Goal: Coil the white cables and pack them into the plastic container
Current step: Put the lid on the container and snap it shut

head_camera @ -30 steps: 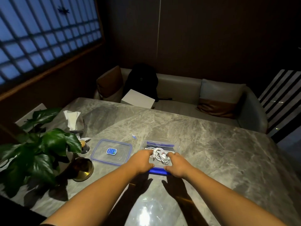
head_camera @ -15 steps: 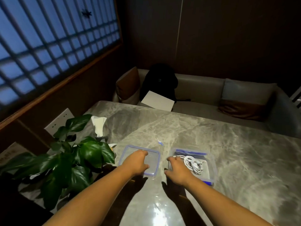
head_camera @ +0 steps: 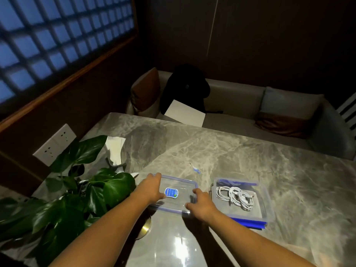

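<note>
The marble table (head_camera: 240, 151) spreads wide and bare toward the sofa (head_camera: 240, 105) along its far edge, while a leafy plant (head_camera: 81, 189) crowds the left. The clear plastic container (head_camera: 267, 199) sits right of centre, its long axis running away from the person, the coiled white cables (head_camera: 236, 197) lying inside. Just beside it on the left lies the lid (head_camera: 173, 193), long axis across the view. The left hand (head_camera: 152, 189) grips its left edge; the right hand (head_camera: 202, 205) curls over its near right corner.

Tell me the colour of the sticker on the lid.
Blue with white print and a small green dot; the sticker shows clearly in the head view.
</note>
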Available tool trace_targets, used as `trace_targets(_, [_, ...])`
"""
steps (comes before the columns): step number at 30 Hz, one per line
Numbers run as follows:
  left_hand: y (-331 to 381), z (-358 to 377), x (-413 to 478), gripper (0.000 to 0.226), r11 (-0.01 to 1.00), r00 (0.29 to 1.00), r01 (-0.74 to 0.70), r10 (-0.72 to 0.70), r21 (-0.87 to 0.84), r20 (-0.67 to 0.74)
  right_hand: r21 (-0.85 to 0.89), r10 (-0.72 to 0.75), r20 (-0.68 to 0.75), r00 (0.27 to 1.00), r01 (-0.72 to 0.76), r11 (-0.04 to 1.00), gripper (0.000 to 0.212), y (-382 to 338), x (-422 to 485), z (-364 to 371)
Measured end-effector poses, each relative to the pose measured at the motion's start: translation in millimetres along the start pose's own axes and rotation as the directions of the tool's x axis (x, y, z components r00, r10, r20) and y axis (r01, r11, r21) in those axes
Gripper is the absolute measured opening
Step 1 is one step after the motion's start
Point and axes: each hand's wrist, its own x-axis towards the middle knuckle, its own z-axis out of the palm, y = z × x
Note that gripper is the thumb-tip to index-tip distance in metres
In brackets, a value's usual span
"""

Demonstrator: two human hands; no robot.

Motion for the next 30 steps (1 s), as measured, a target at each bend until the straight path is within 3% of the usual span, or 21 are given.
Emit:
trace_targets(13, [-18, 20, 16, 0.107, 0.974, 0.983, 0.179, -0.173, -0.136, 0.059, 0.286, 0.047, 0.010, 0.999, -0.048, 0.957, 0.074, 15, 28, 12])
trace_targets(16, [-15, 23, 15, 0.104, 0.975, 0.983, 0.183, -0.182, -0.130, 0.021, 0.322, 0.023, 0.040, 0.999, -0.035, 0.946, 0.060, 10, 26, 12])
trace_targets(20, [-12, 19, 16, 0.101, 0.958, 0.979, 0.202, -0.206, -0.202, 0.005, 0.407, -0.016, 0.052, 0.999, -0.006, 0.913, 0.063, 7, 25, 11])
trace_targets(24, [-7, 13, 15, 0.101, 0.939, 0.972, 0.217, -0.232, -0.266, -0.027, 0.437, -0.018, 0.020, 1.000, 0.008, 0.899, 0.058, 9, 25, 9])
trace_targets(28, [-1, 3, 12, 0.106, 0.924, 0.964, 0.215, -0.253, -0.315, -0.084, 0.411, -0.034, -0.044, 0.998, 0.050, 0.910, 0.075, 8, 25, 4])
trace_targets(30, [2, -4, 9, 0.105, 0.923, 0.956, 0.208, -0.262, -0.323, -0.133, 0.398, -0.040, -0.127, 0.991, 0.087, 0.913, 0.073, 4, 22, -3])
